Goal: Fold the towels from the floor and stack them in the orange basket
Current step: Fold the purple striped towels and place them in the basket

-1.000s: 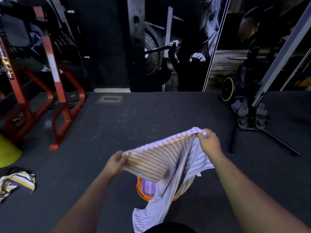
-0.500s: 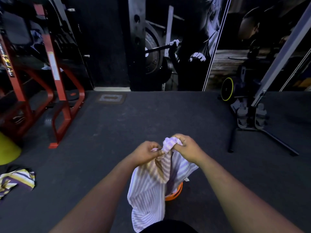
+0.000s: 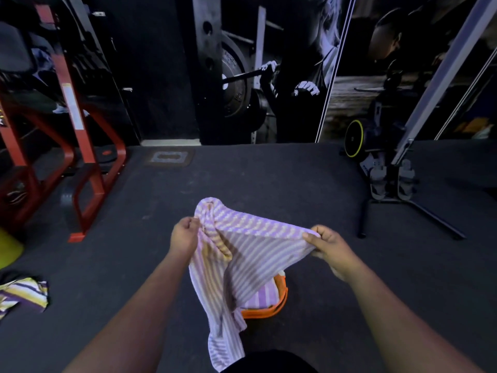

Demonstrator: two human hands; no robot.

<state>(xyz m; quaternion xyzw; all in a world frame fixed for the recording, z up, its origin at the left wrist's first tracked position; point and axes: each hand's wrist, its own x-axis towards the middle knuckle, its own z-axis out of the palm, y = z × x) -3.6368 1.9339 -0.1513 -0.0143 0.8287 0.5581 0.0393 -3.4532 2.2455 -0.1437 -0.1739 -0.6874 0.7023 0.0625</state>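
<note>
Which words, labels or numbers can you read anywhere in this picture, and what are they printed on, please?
None can be read.
White label on the red rack upright: print too blurred.
Lettering on the weight plate in the wall mural: too dim.
Yellow marks on the red frame at the left edge: cut off.

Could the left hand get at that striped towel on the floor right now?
Probably not: the left hand grips the purple towel, and the floor towel lies well off to its left.
</note>
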